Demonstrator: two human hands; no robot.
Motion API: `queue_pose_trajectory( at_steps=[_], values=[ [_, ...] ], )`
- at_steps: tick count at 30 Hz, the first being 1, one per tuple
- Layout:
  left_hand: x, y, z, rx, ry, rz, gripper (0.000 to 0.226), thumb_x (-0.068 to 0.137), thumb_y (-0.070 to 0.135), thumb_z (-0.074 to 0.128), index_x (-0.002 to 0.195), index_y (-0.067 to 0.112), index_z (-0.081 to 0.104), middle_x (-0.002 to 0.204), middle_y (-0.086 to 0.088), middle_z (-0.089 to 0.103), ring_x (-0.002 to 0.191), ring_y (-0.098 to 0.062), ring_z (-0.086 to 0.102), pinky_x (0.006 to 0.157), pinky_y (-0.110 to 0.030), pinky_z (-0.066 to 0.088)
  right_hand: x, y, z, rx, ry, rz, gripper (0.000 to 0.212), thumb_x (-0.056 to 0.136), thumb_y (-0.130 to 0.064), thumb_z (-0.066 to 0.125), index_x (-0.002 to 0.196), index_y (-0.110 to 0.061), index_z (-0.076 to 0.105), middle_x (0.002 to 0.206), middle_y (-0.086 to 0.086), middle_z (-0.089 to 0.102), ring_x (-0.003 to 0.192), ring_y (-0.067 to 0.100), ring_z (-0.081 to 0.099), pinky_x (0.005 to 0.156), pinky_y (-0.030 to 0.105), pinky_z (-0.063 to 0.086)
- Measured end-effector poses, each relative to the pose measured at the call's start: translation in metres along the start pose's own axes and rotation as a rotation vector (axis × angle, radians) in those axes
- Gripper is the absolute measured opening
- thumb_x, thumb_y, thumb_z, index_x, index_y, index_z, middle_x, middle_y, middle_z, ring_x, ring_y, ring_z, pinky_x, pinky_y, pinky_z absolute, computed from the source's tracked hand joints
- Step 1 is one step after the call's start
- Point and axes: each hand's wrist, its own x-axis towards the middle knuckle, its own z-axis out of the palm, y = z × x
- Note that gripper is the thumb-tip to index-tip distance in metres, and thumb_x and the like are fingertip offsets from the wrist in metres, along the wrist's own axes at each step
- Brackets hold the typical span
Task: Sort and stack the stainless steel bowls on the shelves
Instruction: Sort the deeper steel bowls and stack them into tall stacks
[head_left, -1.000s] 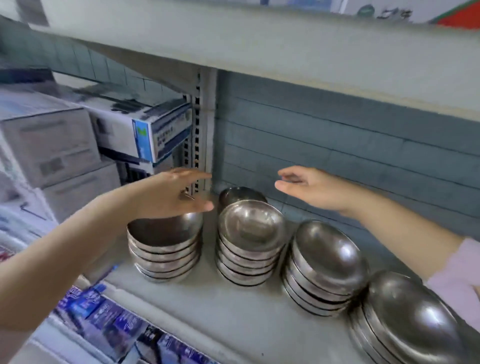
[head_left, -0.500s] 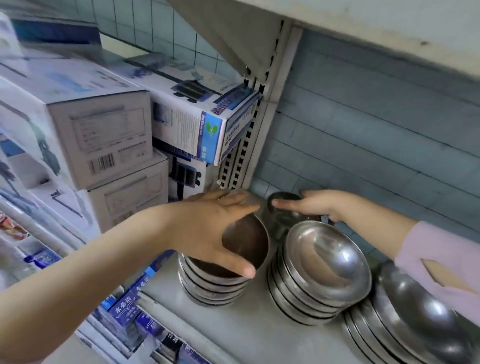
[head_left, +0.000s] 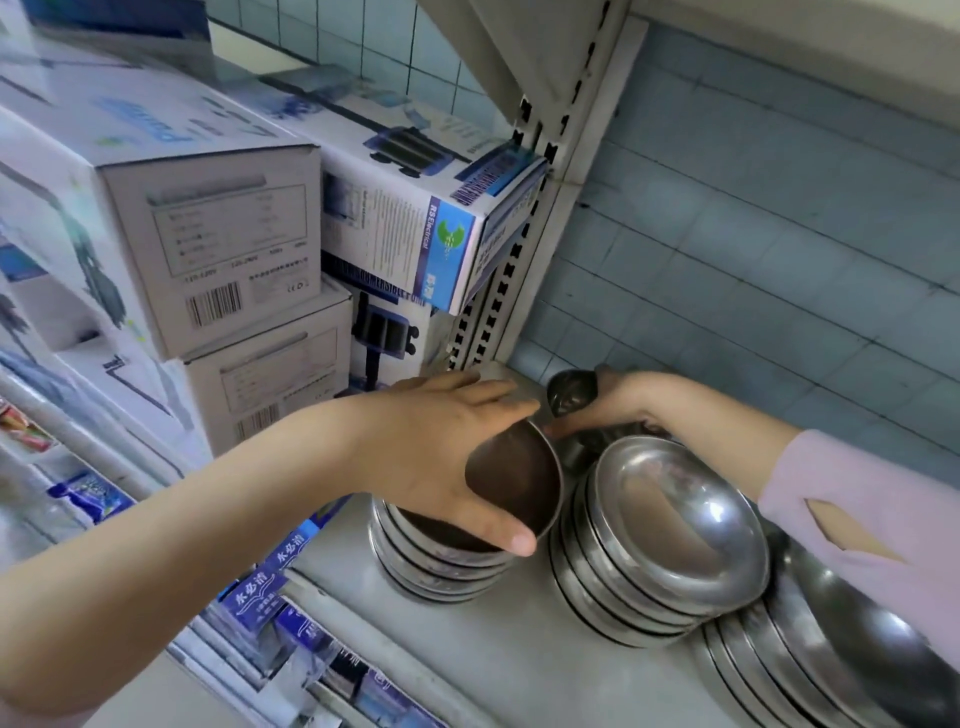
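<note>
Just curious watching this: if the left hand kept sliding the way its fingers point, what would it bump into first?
Probably the right hand, holding a small dark steel bowl just beyond the left hand fingertips; depth is hard to judge.

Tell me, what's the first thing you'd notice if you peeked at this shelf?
Shiny stacks of steel bowls stand in a row along the grey shelf. The left hand clasps the top bowl of the left stack, while the right hand lifts a small bowl at the back by the wall. White and blue boxes are piled up to the left.
</note>
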Motion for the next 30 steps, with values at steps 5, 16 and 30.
queue_pose_trajectory(
  at_steps=[5, 16, 30],
  values=[
    [-0.002, 0.003, -0.005, -0.007, -0.013, 0.022, 0.107, 0.067, 0.083, 0.054, 0.148, 0.048, -0.005, 0.160, 0.020, 0.000, 0.148, -0.009, -0.002, 0.121, -0.039, 0.008, -0.015, -0.002, -0.018, 0.281, -0.117, -0.035, 0.127, 0.050, -0.069, 0.084, 0.152, -0.014, 0.032, 0.154, 0.009, 0.043, 0.137, 0.029, 0.045, 0.107, 0.041, 0.043],
    [0.000, 0.059, -0.026, -0.028, 0.201, 0.005, 0.105, 0.069, 0.081, 0.039, 0.155, 0.032, 0.004, 0.162, 0.011, 0.010, 0.148, -0.013, 0.017, 0.117, -0.033, 0.020, -0.150, 0.102, -0.079, 0.489, 0.211, -0.397, 0.081, 0.062, -0.042, 0.090, 0.128, -0.040, 0.043, 0.109, -0.030, 0.048, 0.098, -0.007, 0.052, 0.083, 0.012, 0.044],
    [0.086, 0.356, 0.049, -0.827, 0.314, 0.534, 0.080, 0.063, 0.051, 0.084, 0.125, 0.044, 0.034, 0.126, 0.019, 0.057, 0.116, 0.008, 0.056, 0.102, -0.017, 0.043, -0.315, 0.375, 0.005, 0.699, 0.462, -0.473, 0.107, 0.032, -0.076, 0.087, 0.128, -0.069, 0.041, 0.148, -0.020, 0.043, 0.140, 0.004, 0.039, 0.114, 0.027, 0.035]
  ],
)
